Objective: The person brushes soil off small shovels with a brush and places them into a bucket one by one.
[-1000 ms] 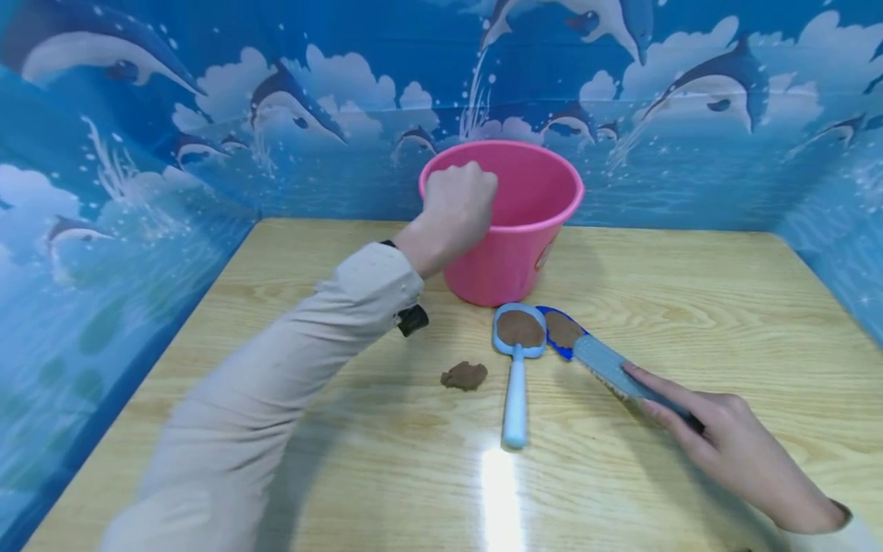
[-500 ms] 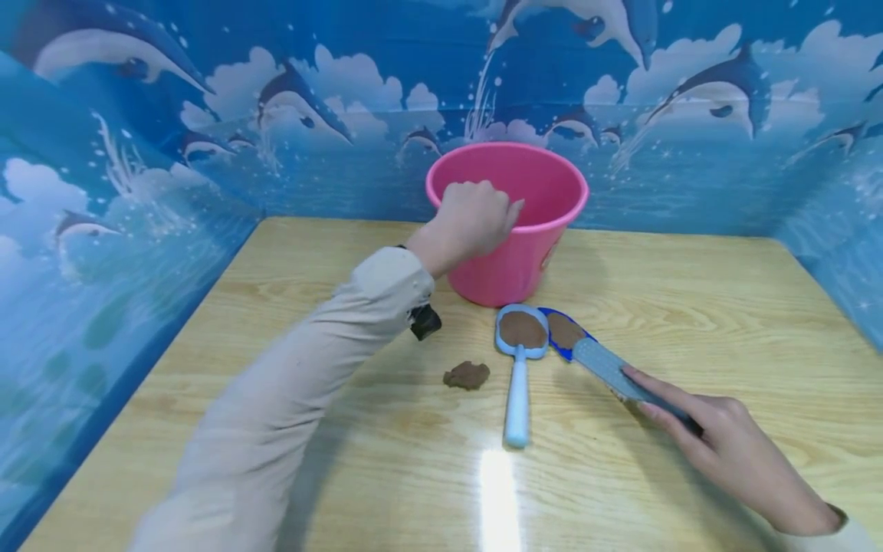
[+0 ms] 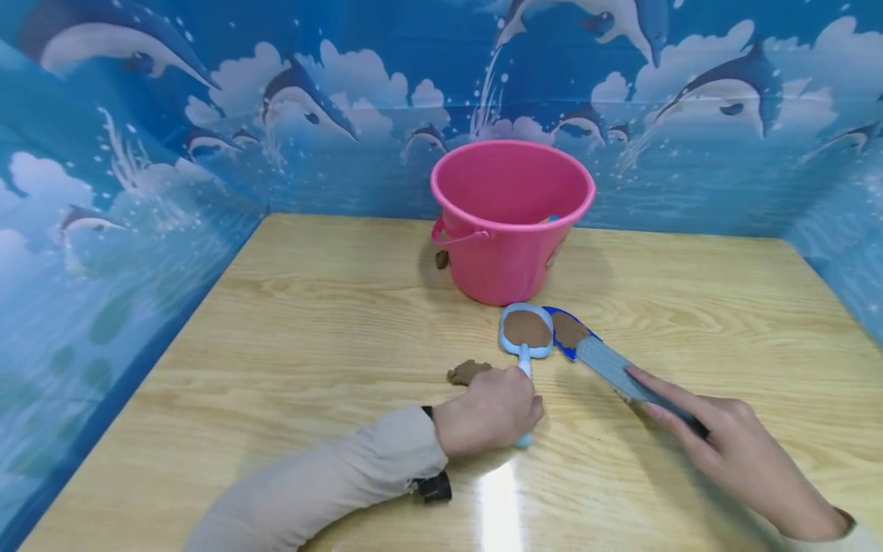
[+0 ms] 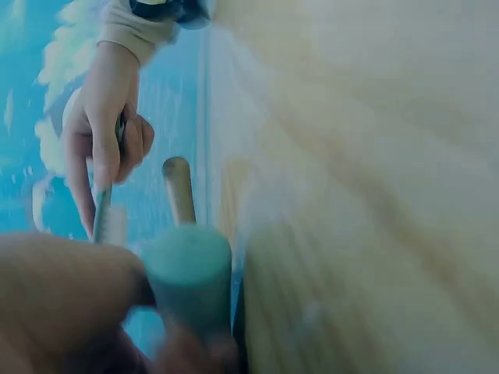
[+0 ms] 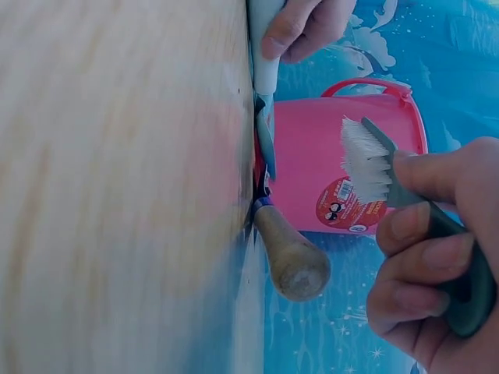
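Note:
My left hand (image 3: pixel 493 410) grips the handle of a light-blue toy shovel (image 3: pixel 525 357) lying on the table, its scoop holding brown, sand-like material. In the left wrist view the handle's rounded end (image 4: pixel 189 261) shows beside blurred fingers. My right hand (image 3: pixel 731 445) holds a grey-green brush (image 3: pixel 610 366) above the table; its white bristles (image 5: pixel 365 164) appear in the right wrist view. Under the brush lies a dark-blue shovel (image 3: pixel 571 353) with brown material in its scoop. Its wooden handle (image 5: pixel 292 261) is mostly hidden from the head camera. Both scoops lie side by side.
A pink bucket (image 3: pixel 493 268) stands behind the shovels, with a bit of something coloured just visible inside. Left of the light-blue handle lies a brown clump (image 3: pixel 467 372). Another small brown piece (image 3: pixel 441 260) is beside the bucket. A dolphin-print sheet (image 3: pixel 331 176) backs the table.
My left hand has come down from over the bucket's rim toward me and taken hold of the light-blue shovel's handle. My right hand keeps the brush in about the same place.

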A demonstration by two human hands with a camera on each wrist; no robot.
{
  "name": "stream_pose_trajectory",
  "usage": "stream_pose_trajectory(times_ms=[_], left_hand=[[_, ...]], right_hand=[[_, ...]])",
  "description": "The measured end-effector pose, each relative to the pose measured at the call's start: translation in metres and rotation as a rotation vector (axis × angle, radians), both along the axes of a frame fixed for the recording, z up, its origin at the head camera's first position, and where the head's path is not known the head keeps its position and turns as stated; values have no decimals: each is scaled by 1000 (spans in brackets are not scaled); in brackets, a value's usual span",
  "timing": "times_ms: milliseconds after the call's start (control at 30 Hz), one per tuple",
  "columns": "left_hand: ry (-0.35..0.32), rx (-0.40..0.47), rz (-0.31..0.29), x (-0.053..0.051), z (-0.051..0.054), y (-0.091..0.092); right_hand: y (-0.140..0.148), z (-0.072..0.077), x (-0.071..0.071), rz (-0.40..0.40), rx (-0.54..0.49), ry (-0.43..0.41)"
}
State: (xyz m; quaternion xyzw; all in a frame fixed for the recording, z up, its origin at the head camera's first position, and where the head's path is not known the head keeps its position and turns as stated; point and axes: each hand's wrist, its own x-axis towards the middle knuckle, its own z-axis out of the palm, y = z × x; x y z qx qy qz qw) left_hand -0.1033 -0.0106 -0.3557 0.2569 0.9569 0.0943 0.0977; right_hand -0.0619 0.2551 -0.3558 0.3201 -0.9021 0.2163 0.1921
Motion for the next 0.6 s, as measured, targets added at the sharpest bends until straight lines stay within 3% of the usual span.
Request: stream_pose_trajectory(times_ms=[167,300,433,600], left_hand=[[-268,242,136,-3,-15,-11],[-407,567,246,10,-26,-25],[-438,831,247,28,-33,-34],[-468,1017,214,44,-39,-39]], right_hand=[[-3,-1,1,1,1,-21],[-4,-2,0,-1,-3,-1],[-9,-3,1,11,-55,57],[-27,-6,1,142,-165,135]])
